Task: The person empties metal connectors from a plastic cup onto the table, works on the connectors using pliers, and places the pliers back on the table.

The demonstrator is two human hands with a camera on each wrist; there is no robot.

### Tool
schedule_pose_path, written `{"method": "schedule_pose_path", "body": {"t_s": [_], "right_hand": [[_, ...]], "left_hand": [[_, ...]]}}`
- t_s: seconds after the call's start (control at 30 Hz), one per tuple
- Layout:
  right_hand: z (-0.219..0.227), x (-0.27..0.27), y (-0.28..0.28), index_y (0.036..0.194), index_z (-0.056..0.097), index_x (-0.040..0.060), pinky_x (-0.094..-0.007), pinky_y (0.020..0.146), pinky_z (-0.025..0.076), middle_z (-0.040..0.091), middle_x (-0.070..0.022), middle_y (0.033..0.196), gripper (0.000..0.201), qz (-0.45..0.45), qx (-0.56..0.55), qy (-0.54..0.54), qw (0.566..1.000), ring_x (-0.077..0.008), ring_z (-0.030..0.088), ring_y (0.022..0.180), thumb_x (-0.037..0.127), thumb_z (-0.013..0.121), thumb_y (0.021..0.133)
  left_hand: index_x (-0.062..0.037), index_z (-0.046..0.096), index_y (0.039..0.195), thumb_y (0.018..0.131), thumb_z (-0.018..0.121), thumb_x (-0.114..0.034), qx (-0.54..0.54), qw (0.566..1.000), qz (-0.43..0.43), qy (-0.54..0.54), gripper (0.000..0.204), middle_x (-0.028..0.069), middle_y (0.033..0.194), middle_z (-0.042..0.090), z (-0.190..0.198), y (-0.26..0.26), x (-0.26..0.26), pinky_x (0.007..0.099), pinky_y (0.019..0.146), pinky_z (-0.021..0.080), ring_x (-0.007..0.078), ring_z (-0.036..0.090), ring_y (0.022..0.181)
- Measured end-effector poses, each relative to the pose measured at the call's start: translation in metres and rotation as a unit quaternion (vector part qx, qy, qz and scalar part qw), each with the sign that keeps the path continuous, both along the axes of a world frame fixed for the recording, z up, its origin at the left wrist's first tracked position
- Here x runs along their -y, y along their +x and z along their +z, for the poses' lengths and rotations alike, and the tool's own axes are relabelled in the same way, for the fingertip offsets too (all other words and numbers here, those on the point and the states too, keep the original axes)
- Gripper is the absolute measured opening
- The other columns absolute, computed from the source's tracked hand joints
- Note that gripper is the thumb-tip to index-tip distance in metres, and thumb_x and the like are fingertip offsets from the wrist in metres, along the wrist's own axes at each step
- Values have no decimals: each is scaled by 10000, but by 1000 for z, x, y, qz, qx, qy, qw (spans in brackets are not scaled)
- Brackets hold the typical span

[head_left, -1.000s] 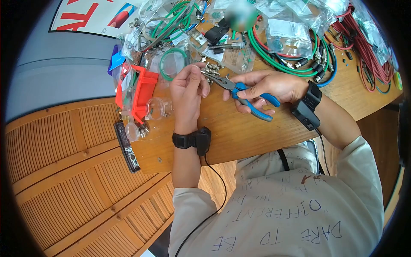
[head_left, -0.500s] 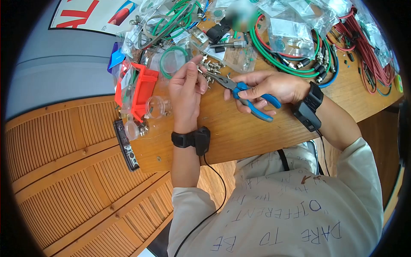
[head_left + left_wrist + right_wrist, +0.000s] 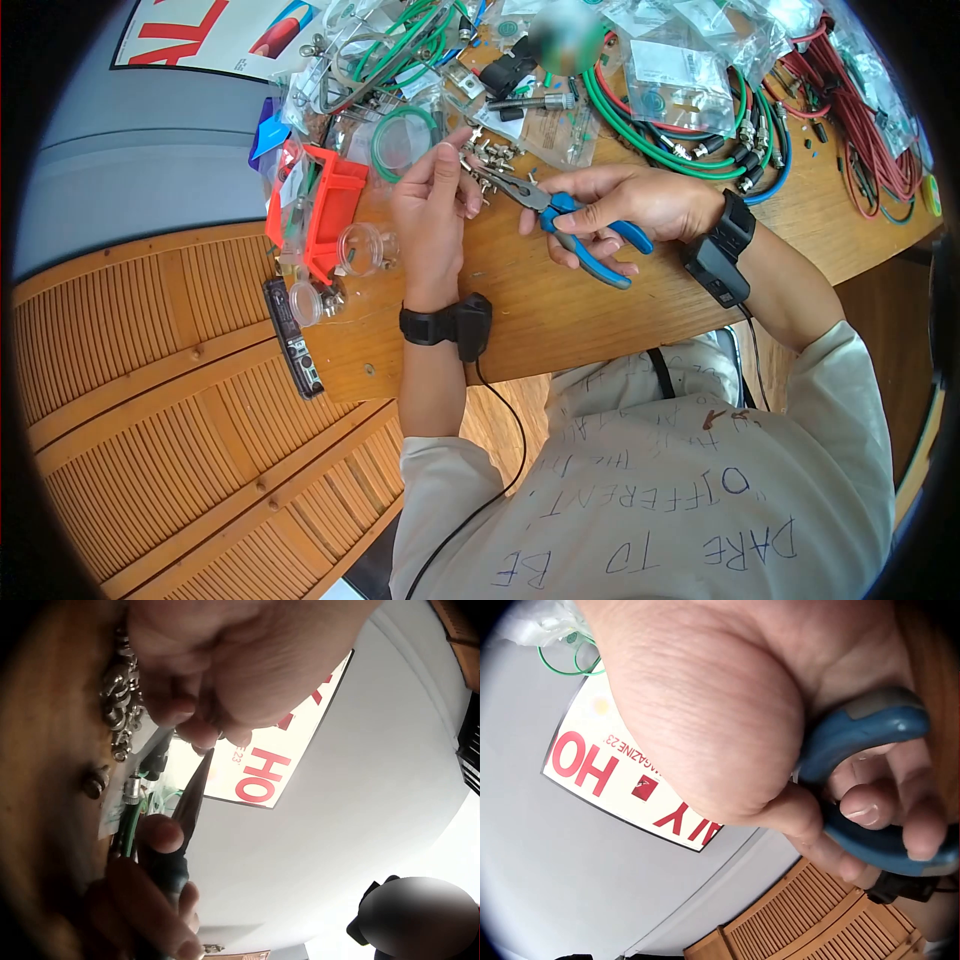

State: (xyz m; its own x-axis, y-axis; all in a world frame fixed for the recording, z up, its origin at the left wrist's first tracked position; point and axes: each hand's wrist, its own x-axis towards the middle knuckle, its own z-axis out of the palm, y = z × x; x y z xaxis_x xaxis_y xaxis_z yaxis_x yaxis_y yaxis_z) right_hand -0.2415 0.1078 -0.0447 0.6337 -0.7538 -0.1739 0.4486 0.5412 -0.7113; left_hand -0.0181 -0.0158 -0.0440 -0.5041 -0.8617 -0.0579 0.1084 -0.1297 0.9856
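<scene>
The right hand (image 3: 645, 205) grips needle-nose pliers (image 3: 530, 193) by their blue handles, with fingers between the handles in the right wrist view (image 3: 870, 802). Their tips point left toward the left hand (image 3: 430, 215). That hand's thumb and fingers pinch a small metal piece (image 3: 220, 736), mostly hidden by the fingers; the plier tips (image 3: 207, 759) are right beside it in the left wrist view. Whether the jaws touch it, I cannot tell. Loose metal connectors (image 3: 497, 156) lie on the wooden table just beyond the tips.
An orange-red bin (image 3: 335, 212) and a clear round container (image 3: 362, 249) stand left of the left hand. Coiled green cables (image 3: 625, 130), plastic bags (image 3: 680, 85) and red cables (image 3: 865, 130) cover the table's far side. A dark device (image 3: 293, 340) lies at the left edge.
The left hand has shifted slightly left, and its index finger reaches out straighter. The pliers remain in the right hand, almost in the same place.
</scene>
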Motion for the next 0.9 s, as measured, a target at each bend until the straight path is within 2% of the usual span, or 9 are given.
{"method": "schedule_pose_path", "body": {"t_s": [0.2,0.6,0.83,0.9], "right_hand": [[1,-1,1,1394,549,21,-274,511,504,652,-88,954,338,4,-12,-4,1000,-90,532,608,213,559,1116],[-3,1,0,1394,550,29,-227,462,413,629,-61,919,328,12,-2,11,1000,-37,463,572,206,549,1118],[4,0,0,1393,548,17,-228,446,400,620,-57,912,333,5,-12,19,1000,-35,442,560,204,547,1117],[7,-1,1,1390,551,16,-236,444,420,629,-61,918,342,-18,-39,21,999,-51,479,562,214,562,1112]], "left_hand": [[58,652,1350,1101,615,-309,6,999,-35,-8,445,45,972,687,1,0,-2,215,573,423,73,545,630],[66,693,1296,1079,662,-310,-2,999,-32,-7,435,47,927,702,0,-1,-2,208,556,434,63,571,629],[54,671,1332,1092,637,-296,10,999,-29,-9,426,39,929,677,2,-2,-4,207,580,422,75,548,636],[63,679,1322,1096,632,-294,32,999,-11,-32,425,25,920,649,3,-3,-5,210,578,414,70,537,637]]}}
